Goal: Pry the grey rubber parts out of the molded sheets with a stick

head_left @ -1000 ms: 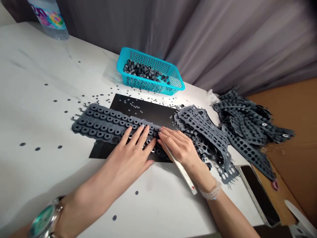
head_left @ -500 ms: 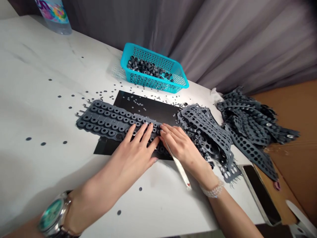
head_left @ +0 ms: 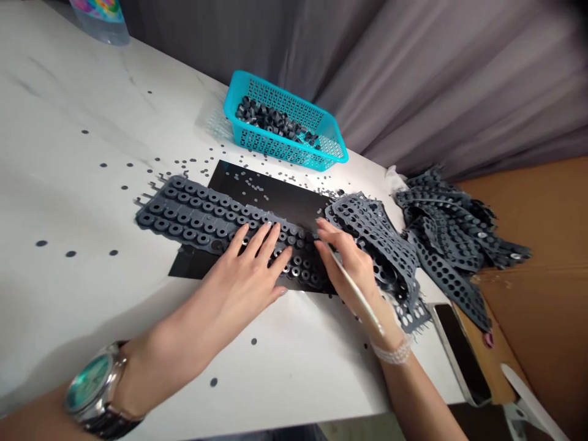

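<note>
A dark grey molded rubber sheet (head_left: 195,214) with rows of ring-shaped parts lies slantwise across a flat black board (head_left: 285,197). My left hand (head_left: 245,269) rests on the sheet with its fingers spread. My right hand (head_left: 349,263) is closed around a slim white stick-like tool (head_left: 361,296), whose rear end points back toward my wrist. The tool's working tip, near the sheet's right end, is hidden by my fingers. Beside my right hand lie rubber sheets full of round holes (head_left: 374,229).
A turquoise basket (head_left: 275,147) of small black rubber rings stands at the back. More rubber sheets (head_left: 452,214) are heaped at the right, near a phone (head_left: 462,352). Small dark discs (head_left: 70,253) are scattered over the white table (head_left: 147,306). A bottle (head_left: 105,27) stands at far left.
My right hand has moved right along the sheet, away from my left hand, and the white tool has swung with it. My left hand stays on the sheet. The view has shifted slightly.
</note>
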